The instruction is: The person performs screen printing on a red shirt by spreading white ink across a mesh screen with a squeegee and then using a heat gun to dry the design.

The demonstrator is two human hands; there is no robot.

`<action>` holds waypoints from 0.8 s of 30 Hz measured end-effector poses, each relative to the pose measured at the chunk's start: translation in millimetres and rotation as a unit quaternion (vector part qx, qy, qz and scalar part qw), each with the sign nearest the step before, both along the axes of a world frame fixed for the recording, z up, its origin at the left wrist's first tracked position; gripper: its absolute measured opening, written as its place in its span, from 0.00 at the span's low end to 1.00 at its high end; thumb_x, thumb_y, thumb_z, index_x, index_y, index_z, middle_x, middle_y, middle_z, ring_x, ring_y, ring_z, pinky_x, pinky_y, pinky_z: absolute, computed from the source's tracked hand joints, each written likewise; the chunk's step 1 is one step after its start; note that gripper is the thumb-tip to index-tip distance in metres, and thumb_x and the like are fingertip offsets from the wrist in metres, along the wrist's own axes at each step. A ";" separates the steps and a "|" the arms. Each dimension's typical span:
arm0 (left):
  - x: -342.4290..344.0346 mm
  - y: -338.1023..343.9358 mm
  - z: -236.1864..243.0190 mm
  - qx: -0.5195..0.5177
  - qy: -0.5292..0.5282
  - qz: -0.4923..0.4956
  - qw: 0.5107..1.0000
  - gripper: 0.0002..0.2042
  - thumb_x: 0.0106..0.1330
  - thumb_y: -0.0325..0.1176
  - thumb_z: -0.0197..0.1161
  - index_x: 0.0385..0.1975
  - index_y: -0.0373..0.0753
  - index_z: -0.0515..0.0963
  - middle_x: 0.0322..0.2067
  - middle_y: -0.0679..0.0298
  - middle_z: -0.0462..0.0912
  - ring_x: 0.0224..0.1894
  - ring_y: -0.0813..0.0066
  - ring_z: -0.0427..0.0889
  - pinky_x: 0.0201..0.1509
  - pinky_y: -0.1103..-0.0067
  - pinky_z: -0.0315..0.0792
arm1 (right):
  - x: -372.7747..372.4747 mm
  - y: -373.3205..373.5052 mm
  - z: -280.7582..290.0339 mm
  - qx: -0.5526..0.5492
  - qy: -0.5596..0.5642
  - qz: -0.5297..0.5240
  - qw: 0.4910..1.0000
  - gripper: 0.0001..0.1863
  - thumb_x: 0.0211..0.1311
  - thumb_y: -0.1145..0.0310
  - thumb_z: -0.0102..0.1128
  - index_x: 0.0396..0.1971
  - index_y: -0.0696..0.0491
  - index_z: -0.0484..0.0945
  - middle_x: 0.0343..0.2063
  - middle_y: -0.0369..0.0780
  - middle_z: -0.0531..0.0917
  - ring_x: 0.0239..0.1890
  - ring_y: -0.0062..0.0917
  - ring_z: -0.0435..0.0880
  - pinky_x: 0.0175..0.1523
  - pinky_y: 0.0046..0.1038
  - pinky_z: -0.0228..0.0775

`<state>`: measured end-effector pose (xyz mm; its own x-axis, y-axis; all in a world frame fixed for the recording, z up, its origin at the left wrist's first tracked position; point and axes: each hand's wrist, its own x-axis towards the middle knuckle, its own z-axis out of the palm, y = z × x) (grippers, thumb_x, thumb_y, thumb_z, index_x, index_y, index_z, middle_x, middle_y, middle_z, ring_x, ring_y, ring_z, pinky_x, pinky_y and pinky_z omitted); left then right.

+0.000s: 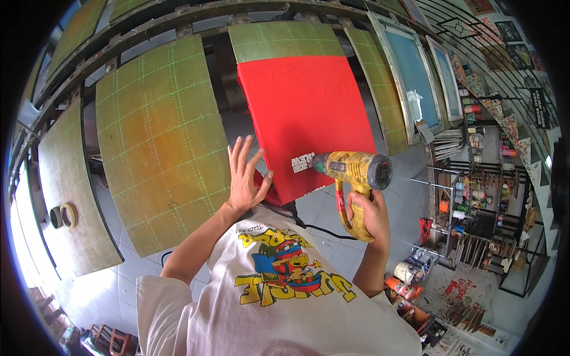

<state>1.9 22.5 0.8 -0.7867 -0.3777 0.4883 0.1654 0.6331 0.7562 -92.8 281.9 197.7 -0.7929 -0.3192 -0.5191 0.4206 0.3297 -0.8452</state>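
A bright red cloth, likely a garment, (309,101) lies stretched over a green board in front of me, with small white printing (301,162) near its close end. My right hand (369,215) is closed around the handle of a yellow heat gun (350,168). The gun's dark nozzle points left, at the white print. My left hand (245,178) has its fingers spread and stands beside the cloth's left edge; whether it touches the cloth I cannot tell. A black cord (326,231) runs below the gun.
Green boards with grid lines (160,136) stand in a row left and right of the red cloth. Two tape rolls (69,216) lie on the far-left board. Framed printing screens (409,77) lean at the right. Beyond are shelves with paint containers (460,215) and tubs (408,272).
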 end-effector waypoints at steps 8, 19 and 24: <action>-1.5 0.0 0.0 -0.036 -0.023 -0.029 0.999 0.12 0.54 0.22 0.65 0.38 0.43 0.85 0.71 0.52 0.68 0.78 0.41 0.54 0.77 0.35 0.42 | -4.4 -12.2 -1.0 -0.031 0.015 0.003 0.999 0.08 0.67 0.69 0.62 0.35 0.59 0.76 0.23 0.38 0.79 0.20 0.21 0.78 0.27 0.27 0.70; -2.6 -0.7 -6.1 -0.046 -0.015 0.008 0.999 0.11 0.57 0.26 0.69 0.40 0.44 0.83 0.70 0.52 0.68 0.75 0.43 0.58 0.77 0.40 0.49 | 9.0 5.7 2.5 0.002 0.013 0.014 1.000 0.10 0.66 0.68 0.60 0.37 0.60 0.76 0.23 0.39 0.78 0.18 0.21 0.76 0.26 0.26 0.68; -1.2 3.3 0.9 0.017 -0.007 0.067 0.998 0.12 0.60 0.28 0.70 0.44 0.42 0.82 0.61 0.53 0.73 0.64 0.48 0.69 0.67 0.53 0.65 | 20.3 23.1 14.6 -0.037 0.004 -0.060 0.998 0.12 0.65 0.68 0.61 0.42 0.61 0.75 0.28 0.41 0.79 0.18 0.24 0.76 0.26 0.27 0.71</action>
<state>0.7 25.8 1.8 -0.7341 -0.4968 0.4629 0.0698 0.6228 0.7793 -72.5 305.0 212.2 -0.8318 -0.2592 -0.4908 0.4457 0.2150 -0.8690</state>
